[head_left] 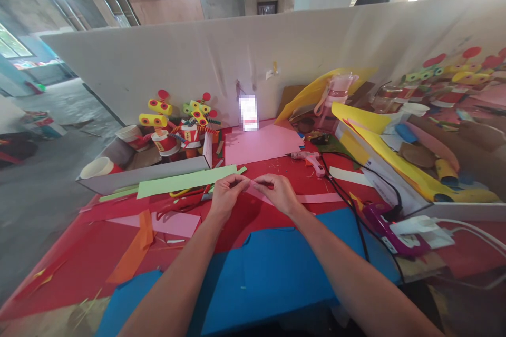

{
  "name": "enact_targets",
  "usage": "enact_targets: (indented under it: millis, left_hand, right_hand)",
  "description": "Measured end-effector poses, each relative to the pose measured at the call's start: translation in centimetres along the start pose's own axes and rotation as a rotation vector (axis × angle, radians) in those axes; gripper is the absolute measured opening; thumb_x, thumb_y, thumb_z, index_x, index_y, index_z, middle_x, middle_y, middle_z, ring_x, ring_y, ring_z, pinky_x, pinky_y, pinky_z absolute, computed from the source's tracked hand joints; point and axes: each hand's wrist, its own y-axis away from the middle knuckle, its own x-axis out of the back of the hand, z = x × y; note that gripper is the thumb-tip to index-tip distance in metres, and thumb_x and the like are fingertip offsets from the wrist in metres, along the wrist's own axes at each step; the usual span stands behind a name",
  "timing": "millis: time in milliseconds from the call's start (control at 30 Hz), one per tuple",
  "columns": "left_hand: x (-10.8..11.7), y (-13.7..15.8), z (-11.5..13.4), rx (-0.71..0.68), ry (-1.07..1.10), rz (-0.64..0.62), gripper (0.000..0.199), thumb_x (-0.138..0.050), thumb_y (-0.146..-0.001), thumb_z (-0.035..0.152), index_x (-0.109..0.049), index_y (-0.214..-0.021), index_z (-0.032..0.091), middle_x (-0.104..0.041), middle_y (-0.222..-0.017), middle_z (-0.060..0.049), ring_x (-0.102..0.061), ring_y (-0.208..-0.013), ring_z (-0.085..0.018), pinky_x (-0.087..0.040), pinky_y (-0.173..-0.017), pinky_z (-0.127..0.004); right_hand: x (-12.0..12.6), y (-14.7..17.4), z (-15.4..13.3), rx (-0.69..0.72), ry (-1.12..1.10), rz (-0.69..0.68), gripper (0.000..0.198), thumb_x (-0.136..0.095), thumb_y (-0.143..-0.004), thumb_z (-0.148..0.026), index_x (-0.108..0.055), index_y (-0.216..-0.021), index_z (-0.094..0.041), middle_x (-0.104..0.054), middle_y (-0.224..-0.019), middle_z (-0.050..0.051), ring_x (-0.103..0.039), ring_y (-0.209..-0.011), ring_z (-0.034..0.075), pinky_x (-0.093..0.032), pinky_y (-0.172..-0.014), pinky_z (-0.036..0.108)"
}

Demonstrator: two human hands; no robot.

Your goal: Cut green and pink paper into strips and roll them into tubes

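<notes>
My left hand [228,192] and my right hand [279,192] meet over the middle of the red-covered table, each pinching a narrow pink paper strip [259,193] between thumb and fingertips. The strip's far end is partly hidden by my right hand. Close to my left hand lie a pale green paper strip [185,181] and red-handled scissors [185,203], partly covered. Another pink strip [320,198] rests to the right of my right hand. Behind my hands are pink paper sheets [261,143] and a pink glue gun [310,160].
Paper-cup figures [164,139] stand in a white box [146,181] at the left. A box of coloured paper scraps [399,179] is at the right. Black cables and a purple power strip [395,231] lie nearby. Blue sheet [269,279] covers the front edge. A lit phone [248,113] leans behind.
</notes>
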Motion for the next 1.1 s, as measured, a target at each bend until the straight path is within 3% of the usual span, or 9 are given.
enact_targets:
  millis: [567, 767, 1100]
  left_hand:
    - [-0.1, 0.0, 0.0, -0.023, 0.012, 0.004, 0.017, -0.073, -0.069, 0.033, -0.072, -0.069, 0.016, -0.064, -0.063, -0.001, -0.052, -0.063, -0.013, -0.043, -0.063, -0.025]
    - [-0.8, 0.0, -0.7, 0.083, 0.083, -0.031, 0.023, -0.077, -0.066, 0.035, -0.073, -0.077, 0.015, -0.064, -0.063, -0.001, -0.052, -0.060, -0.011, -0.041, -0.060, -0.023]
    - [-1.4, 0.1, -1.3, 0.187, 0.223, 0.040, 0.024, -0.082, -0.057, 0.033, -0.072, -0.067, 0.014, -0.064, -0.060, -0.001, -0.052, -0.058, -0.010, -0.041, -0.058, -0.023]
  right_hand:
    - [0.0, -0.1, 0.5, -0.097, -0.041, 0.018, 0.014, -0.067, -0.081, -0.033, -0.077, -0.079, -0.023, -0.076, -0.078, 0.001, -0.068, -0.070, 0.018, -0.048, -0.063, 0.024]
    - [-0.2, 0.1, 0.2, -0.057, -0.021, 0.066, 0.013, -0.064, -0.081, -0.024, -0.075, -0.076, -0.023, -0.076, -0.078, 0.001, -0.070, -0.074, 0.019, -0.051, -0.067, 0.026]
    - [-0.6, 0.1, 0.4, -0.066, 0.023, 0.043, 0.014, -0.062, -0.081, -0.021, -0.074, -0.075, -0.022, -0.075, -0.077, 0.002, -0.068, -0.071, 0.018, -0.049, -0.065, 0.026]
